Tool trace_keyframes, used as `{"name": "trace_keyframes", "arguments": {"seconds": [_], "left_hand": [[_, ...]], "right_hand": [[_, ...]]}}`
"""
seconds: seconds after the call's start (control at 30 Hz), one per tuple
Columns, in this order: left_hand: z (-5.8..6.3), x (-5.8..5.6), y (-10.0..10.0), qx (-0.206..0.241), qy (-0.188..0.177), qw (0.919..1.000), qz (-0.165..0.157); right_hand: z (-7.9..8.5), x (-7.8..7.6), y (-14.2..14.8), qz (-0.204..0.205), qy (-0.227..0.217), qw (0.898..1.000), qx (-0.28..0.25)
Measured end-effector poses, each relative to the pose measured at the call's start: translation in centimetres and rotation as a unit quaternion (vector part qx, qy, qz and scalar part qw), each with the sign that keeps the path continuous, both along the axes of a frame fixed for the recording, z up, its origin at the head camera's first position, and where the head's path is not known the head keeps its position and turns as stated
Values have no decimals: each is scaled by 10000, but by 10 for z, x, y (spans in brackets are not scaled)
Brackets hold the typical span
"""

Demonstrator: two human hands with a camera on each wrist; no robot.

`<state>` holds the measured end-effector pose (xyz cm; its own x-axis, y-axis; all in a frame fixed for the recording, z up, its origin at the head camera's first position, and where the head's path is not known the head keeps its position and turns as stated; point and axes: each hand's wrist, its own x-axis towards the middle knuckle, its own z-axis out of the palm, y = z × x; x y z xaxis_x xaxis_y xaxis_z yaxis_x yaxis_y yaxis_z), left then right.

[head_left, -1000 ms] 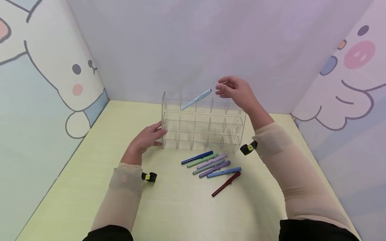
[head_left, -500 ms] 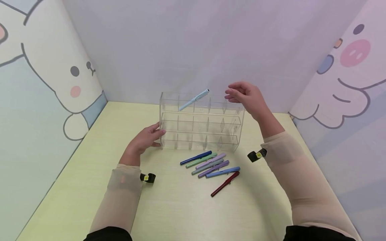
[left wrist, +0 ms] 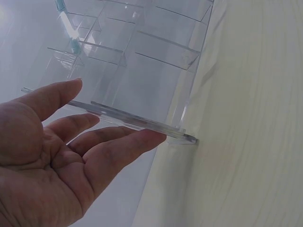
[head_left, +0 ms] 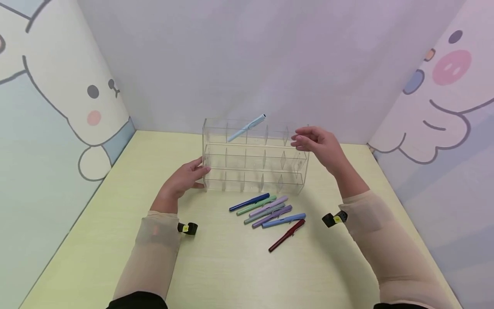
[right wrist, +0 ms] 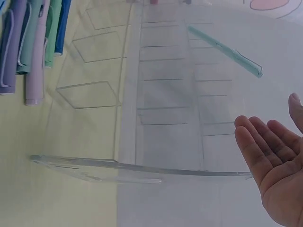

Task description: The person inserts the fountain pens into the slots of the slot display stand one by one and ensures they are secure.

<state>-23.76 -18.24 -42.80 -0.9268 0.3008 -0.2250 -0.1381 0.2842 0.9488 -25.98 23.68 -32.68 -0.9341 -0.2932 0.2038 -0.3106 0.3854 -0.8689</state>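
A clear acrylic stepped rack (head_left: 254, 148) with divided compartments stands on the table. My left hand (head_left: 189, 177) holds its left side panel, thumb at the front edge and fingers along the outer face, as the left wrist view shows (left wrist: 61, 156). Slanting across the top tier is a light blue pen (head_left: 247, 128), its capped end raised to the right. My right hand (head_left: 318, 146), holding nothing, hovers by the rack's upper right corner, fingers loosely bent. In the right wrist view, that hand (right wrist: 279, 165) is apart from the pen (right wrist: 227, 51).
Several pens lie in front of the rack: dark blue (head_left: 249, 202), green (head_left: 256, 205), lilac (head_left: 268, 206), grey-green (head_left: 264, 213), purple (head_left: 272, 216), mid-blue (head_left: 283, 220) and dark red (head_left: 287, 235). A pale curtain (head_left: 247, 56) hangs behind; cartoon-printed panels flank the table (head_left: 216, 266).
My right hand has moved away from the light blue pen, rightward and then down beside the rack's upper right corner. My left hand has kept its place; the pen lies as before.
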Motion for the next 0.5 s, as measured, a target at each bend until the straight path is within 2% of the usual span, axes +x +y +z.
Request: {"name": "trace_keyframes", "arguments": {"seconds": [0.5], "left_hand": [[-2, -2, 0, 70, 21, 9999, -86]], "right_hand": [[-37, 31, 21, -39, -483, 9988, -110]]}}
